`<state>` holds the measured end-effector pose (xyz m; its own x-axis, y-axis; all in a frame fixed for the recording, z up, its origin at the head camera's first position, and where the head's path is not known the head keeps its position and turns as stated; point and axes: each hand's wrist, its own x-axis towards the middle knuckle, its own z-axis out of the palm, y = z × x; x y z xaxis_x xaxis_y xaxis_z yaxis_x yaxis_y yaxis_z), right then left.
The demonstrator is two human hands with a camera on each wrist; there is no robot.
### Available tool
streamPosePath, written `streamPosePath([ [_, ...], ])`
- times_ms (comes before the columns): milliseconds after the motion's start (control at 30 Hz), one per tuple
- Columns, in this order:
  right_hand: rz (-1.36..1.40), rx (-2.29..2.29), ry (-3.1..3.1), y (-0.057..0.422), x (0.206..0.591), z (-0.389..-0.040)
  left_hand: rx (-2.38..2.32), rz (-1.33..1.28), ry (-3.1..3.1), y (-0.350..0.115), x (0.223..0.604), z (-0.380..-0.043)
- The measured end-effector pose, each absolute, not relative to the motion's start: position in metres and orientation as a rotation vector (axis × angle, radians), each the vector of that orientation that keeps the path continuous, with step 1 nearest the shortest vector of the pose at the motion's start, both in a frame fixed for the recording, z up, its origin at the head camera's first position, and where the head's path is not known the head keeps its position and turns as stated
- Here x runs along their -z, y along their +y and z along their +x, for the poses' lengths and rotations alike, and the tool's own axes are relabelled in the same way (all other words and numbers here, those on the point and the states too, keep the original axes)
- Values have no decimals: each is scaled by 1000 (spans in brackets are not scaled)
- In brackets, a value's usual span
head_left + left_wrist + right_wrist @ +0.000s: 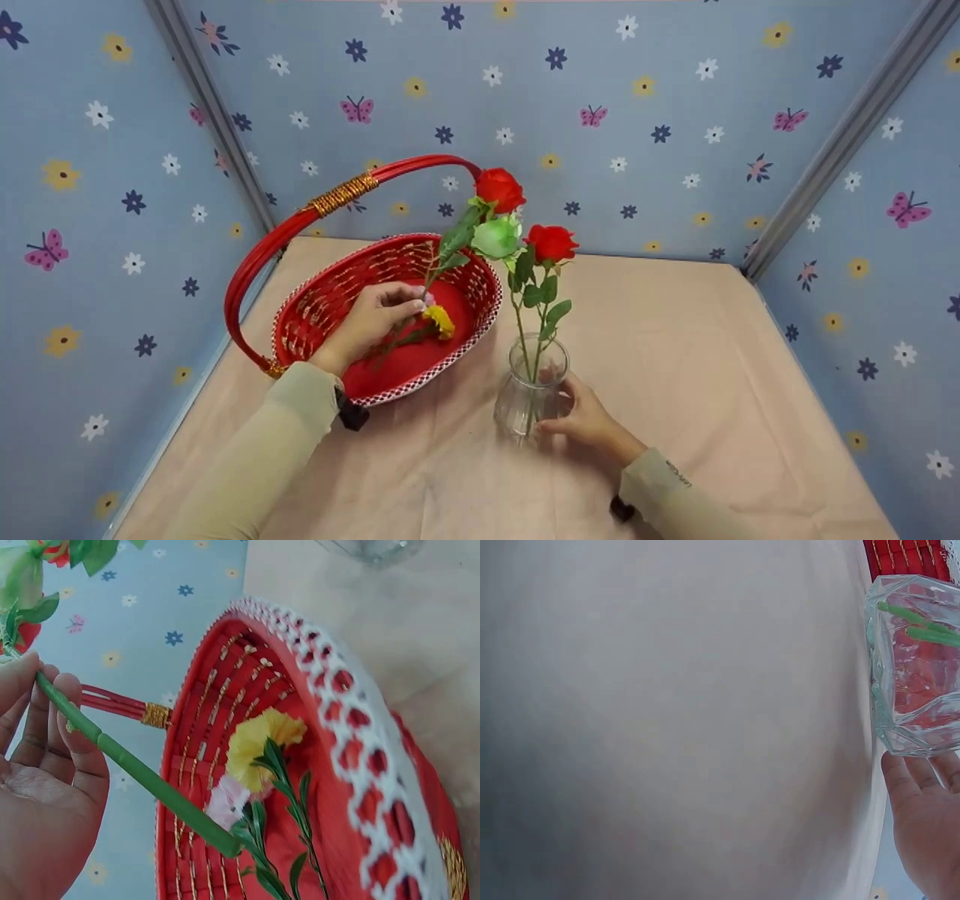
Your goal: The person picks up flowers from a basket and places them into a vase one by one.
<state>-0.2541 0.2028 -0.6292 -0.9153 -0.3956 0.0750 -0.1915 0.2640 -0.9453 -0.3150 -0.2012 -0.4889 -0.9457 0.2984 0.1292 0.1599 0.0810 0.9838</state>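
My left hand (379,319) pinches the green stem (139,765) of a rose between thumb and fingers, above the basket. Its cut end points down into the basket (469,349). A red rose (500,190) and a pale green rose (495,237) overlap above that hand, so which bloom the stem bears is hard to tell. Around the side of a clear glass vase (514,409), my right hand (589,420) curls thumb and fingers; its fingertips touch the glass in the right wrist view. Two stems (907,613) stand in the vase, one topped by a red rose (553,244).
Inside the red woven basket lie a yellow flower (259,746) and a pink flower (227,801). The tall basket handle (259,266) arches over its far left side. Pinkish cloth (675,337) covers the table, and flower-patterned walls (525,97) surround it.
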Motion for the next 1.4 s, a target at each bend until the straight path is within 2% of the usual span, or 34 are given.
streamPosePath([
  [733,-557,1758,2288,202,627,-253,-2097,430,2197,-173,461,-305],
  [1400,-521,1733,2317,201,629,-253,-2473,309,2070,-118,436,-300],
])
